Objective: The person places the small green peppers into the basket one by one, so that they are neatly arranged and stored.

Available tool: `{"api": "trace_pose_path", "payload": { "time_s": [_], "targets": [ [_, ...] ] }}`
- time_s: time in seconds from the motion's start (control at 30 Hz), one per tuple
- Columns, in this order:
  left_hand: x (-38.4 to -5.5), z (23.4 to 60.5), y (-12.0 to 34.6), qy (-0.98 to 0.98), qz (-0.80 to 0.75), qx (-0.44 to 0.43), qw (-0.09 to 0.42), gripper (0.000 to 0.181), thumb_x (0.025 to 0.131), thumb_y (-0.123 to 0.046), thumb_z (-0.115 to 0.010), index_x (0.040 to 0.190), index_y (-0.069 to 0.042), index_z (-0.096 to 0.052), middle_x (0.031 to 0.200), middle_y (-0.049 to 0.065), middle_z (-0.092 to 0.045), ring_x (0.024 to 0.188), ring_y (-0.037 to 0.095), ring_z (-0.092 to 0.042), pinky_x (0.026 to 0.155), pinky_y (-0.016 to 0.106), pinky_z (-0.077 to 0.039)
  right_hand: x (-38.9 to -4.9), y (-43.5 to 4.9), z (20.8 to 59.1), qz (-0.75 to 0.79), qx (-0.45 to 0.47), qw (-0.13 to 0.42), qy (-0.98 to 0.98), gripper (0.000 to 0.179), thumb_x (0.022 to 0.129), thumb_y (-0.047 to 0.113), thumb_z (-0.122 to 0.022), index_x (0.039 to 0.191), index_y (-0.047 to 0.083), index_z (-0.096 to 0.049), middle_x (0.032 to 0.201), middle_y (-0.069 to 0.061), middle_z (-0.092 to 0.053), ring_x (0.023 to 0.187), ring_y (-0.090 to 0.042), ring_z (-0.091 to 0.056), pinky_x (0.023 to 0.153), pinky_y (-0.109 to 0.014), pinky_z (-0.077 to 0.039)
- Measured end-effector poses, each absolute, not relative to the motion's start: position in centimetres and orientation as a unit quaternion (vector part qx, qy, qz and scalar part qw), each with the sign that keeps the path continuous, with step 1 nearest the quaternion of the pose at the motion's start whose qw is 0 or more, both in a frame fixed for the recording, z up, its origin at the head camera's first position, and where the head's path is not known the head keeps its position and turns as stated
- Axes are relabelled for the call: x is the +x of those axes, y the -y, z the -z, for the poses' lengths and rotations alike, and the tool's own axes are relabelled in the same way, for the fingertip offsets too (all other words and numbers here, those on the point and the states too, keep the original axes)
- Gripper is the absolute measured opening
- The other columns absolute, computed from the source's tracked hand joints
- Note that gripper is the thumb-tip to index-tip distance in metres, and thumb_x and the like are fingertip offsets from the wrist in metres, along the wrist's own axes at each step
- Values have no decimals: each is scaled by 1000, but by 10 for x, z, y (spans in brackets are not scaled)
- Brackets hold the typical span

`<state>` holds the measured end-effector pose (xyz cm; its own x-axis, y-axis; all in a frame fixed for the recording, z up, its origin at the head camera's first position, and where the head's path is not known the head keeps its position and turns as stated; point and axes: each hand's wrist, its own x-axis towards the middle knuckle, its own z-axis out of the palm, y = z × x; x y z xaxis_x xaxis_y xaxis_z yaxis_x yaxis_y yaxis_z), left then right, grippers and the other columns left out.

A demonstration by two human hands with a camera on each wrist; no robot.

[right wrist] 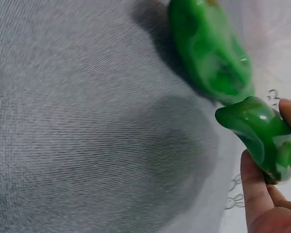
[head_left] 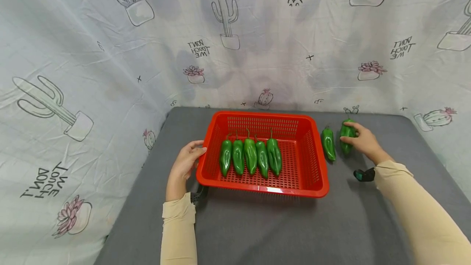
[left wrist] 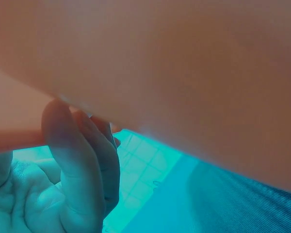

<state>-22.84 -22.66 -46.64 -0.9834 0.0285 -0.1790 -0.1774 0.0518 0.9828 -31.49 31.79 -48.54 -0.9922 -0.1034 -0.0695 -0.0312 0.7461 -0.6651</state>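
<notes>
A red plastic basket (head_left: 290,154) with slotted walls stands mid-table. Several green peppers (head_left: 251,156) lie side by side in its left and middle part, stems toward the far wall. At the basket's left end, my left hand (head_left: 185,160) grips the rim; the left wrist view shows its curled fingers (left wrist: 77,160) beneath a blurred reddish surface. Right of the basket, my right hand (head_left: 362,140) holds a green pepper (head_left: 346,136) between thumb and fingers. In the right wrist view this pepper (right wrist: 262,131) appears raised off the cloth. Another green pepper (head_left: 328,144) lies between it and the basket.
A grey cloth (head_left: 257,232) covers the table. Behind it and along the left hangs a pale curtain (head_left: 265,32) printed with cactus drawings. A dark wrist device (head_left: 364,174) sits by my right cuff.
</notes>
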Motion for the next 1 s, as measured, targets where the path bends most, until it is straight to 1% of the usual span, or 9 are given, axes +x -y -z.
{"api": "trace_pose_path", "payload": {
  "time_s": [0.13,0.2,0.33,0.4,0.6,0.63,0.8,0.9,1.0],
  "targets": [
    [-229,467,227,-720,-689,-50,73,45,96,-14,-55,137,0,-40,93,3,-63,70,12,-67,65,29,-56,-312,-314,475,381,-41,40,-923,70,94,34,-58,150,7,-24,135,-38,-38,117,-49,-45,73,-39,-48],
    [-230,468,228,-716,-692,-49,72,45,96,-13,-55,137,0,-40,92,2,-63,71,12,-67,66,29,-57,-310,-311,469,392,-44,33,-918,72,94,36,-58,150,8,-24,136,-36,-38,119,-49,-45,75,-41,-49],
    [-229,467,228,-713,-696,-48,73,45,96,-13,-54,137,0,-39,92,2,-63,72,13,-67,66,29,-57,-306,-304,457,411,-56,21,-910,72,93,35,-60,150,11,-25,139,-34,-35,124,-49,-41,83,-51,-46],
    [-229,467,228,-712,-696,-48,74,46,96,-13,-54,137,0,-39,92,2,-63,71,13,-67,65,29,-57,-304,-301,452,416,-63,17,-907,72,92,36,-61,150,12,-25,139,-33,-35,125,-49,-39,82,-47,-48],
    [-229,467,228,-714,-694,-47,74,45,96,-14,-55,137,0,-40,92,2,-63,68,12,-66,63,28,-56,-297,-288,434,424,-74,20,-902,72,90,40,-62,150,20,-27,146,-26,-33,130,-42,-38,84,-47,-46],
    [-229,467,228,-714,-694,-47,73,45,96,-14,-55,137,0,-40,93,3,-63,68,12,-66,63,28,-56,-297,-285,431,426,-76,24,-901,72,90,40,-63,150,22,-27,146,-25,-32,130,-41,-37,84,-46,-46],
    [-229,468,228,-721,-688,-46,69,44,96,-14,-55,136,0,-41,94,4,-64,68,12,-67,63,29,-56,-292,-271,419,439,-92,25,-893,69,90,35,-64,149,23,-30,143,-18,-39,127,-33,-43,75,-24,-46],
    [-230,470,228,-720,-689,-45,66,43,96,-13,-54,135,0,-42,95,5,-63,70,13,-67,64,29,-57,-288,-261,413,447,-102,24,-889,66,90,33,-65,147,23,-33,143,-15,-41,127,-31,-43,76,-22,-45],
    [-230,470,227,-718,-691,-45,63,42,97,-11,-53,135,1,-41,95,5,-63,71,13,-67,64,29,-56,-286,-251,407,453,-117,26,-883,66,91,32,-64,148,21,-33,144,-16,-39,128,-33,-42,78,-25,-45]
  ]
}}
